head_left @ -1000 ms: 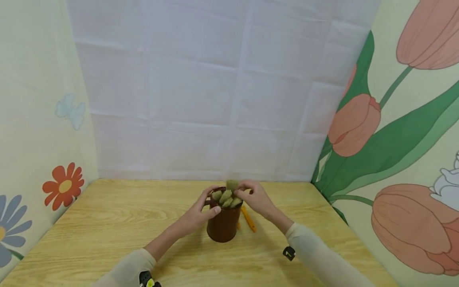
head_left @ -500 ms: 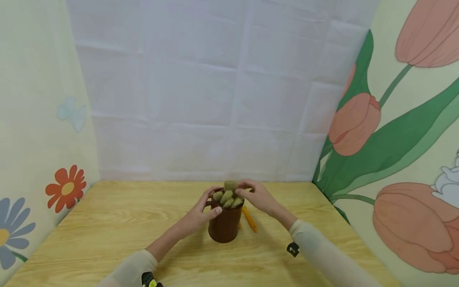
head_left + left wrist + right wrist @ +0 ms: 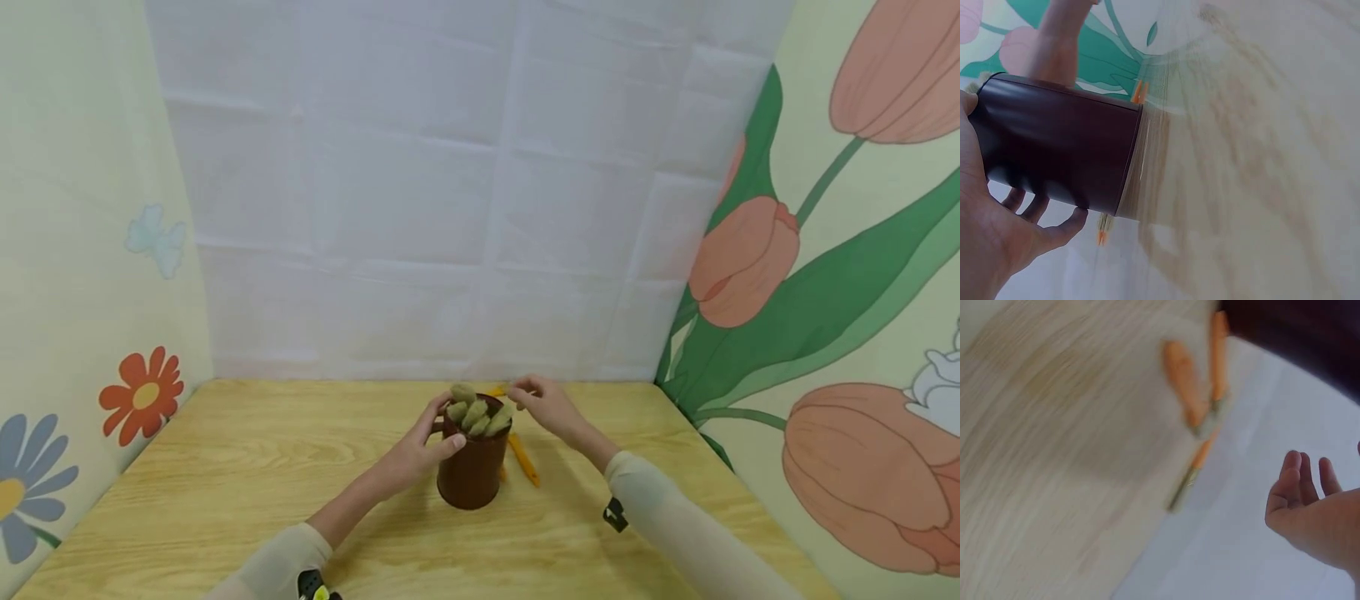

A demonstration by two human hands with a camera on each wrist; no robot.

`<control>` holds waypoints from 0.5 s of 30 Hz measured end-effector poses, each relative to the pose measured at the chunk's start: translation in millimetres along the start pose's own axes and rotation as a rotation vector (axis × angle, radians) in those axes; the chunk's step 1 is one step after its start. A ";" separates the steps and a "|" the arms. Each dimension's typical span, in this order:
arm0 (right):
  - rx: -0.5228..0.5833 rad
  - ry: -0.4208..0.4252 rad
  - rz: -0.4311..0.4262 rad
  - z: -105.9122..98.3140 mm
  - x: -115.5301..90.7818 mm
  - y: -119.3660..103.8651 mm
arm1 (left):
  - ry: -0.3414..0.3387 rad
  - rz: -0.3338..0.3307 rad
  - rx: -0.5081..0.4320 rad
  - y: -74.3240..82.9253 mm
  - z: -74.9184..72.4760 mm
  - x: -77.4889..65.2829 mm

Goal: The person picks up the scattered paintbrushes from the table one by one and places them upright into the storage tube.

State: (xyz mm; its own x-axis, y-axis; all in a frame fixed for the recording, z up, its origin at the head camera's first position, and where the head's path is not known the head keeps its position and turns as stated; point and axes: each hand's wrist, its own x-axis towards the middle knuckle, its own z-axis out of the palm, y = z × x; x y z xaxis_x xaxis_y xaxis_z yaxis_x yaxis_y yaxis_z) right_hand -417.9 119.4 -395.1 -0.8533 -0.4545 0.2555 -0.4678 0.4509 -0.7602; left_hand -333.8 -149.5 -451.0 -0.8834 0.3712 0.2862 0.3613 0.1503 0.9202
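Observation:
A dark brown mug stands on the table with several paintbrushes in it, their tan bristles pointing up above the rim. My left hand grips the mug from its handle side, with the thumb on the near wall; in the left wrist view, fingers curl against the mug. To the right of the rim hovers my right hand, its fingers loosely bent. Nothing sits between those fingers in the right wrist view, where the hand is apart from the mug.
An orange-handled paintbrush lies on the table right of the mug. More orange handles show beside and behind it. A white sheet hangs at the table's back edge, with flower-printed sheets at the sides.
A paintbrush that my right hand held upright in the mug has been let go and now leans to the left. My right hand has drawn slightly right. The left hand keeps its grip.

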 end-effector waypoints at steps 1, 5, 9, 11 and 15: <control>-0.046 -0.020 0.019 1.9 0.5 6.9 | 0.000 -0.001 -0.001 -0.7 0.1 -0.2; -0.190 -0.090 0.049 6.9 1.6 26.1 | -0.007 -0.008 -0.003 -1.9 1.3 -1.7; -0.254 -0.095 0.058 10.4 5.5 32.7 | -0.008 -0.008 0.003 -0.5 1.2 -2.4; -0.288 -0.094 0.060 12.4 8.3 33.7 | -0.006 -0.005 0.008 0.4 0.8 -2.1; -0.376 -0.130 0.044 19.1 13.9 37.1 | -0.006 -0.006 0.012 1.6 0.2 -1.6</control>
State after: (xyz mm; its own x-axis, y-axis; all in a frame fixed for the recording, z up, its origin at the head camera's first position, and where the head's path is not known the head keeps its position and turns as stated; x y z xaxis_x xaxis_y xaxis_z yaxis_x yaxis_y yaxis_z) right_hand -442.8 115.1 -431.2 -0.8495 -0.5109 0.1314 -0.5035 0.7110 -0.4909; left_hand -331.7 -149.7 -450.1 -0.8836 0.3759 0.2794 0.3599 0.1634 0.9186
